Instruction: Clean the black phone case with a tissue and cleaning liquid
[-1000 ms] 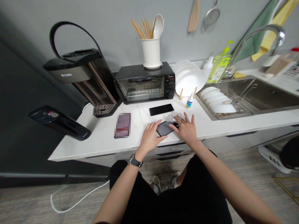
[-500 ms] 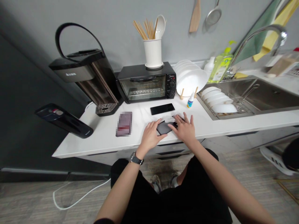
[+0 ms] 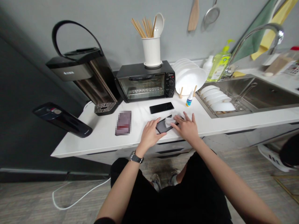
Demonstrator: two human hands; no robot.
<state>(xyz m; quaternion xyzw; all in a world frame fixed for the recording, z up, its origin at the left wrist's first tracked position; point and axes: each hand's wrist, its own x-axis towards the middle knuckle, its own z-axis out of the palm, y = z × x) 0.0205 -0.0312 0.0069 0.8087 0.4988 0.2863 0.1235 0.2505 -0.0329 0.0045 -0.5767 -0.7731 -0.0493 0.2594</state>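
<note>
A dark, flat smartphone [image 3: 161, 127] lies at a slant on the white counter near its front edge. My left hand [image 3: 149, 133] grips its left end, thumb along the near edge and fingers at the far edge. Over the right part of the phone, my right hand [image 3: 188, 127] holds a crumpled white tissue [image 3: 170, 120] against the surface, thumb and index finger on it, other fingers spread. Just behind lies another black phone [image 3: 161, 108]. A small white spray bottle [image 3: 189, 99] with a blue and yellow label stands beyond my right hand.
A pixelated purplish rectangular item [image 3: 123, 123] lies to the left. Behind stand a black water dispenser [image 3: 93, 77], a toaster oven [image 3: 146, 82] and a rack of white plates [image 3: 190, 77]. A dark flask-shaped object [image 3: 63, 119] is far left. The sink [image 3: 263, 93] is at right.
The tissue has shifted toward the middle of the phone and shows more on its surface. My right hand has turned slightly. My left hand keeps its hold. The whole view has shifted a little.
</note>
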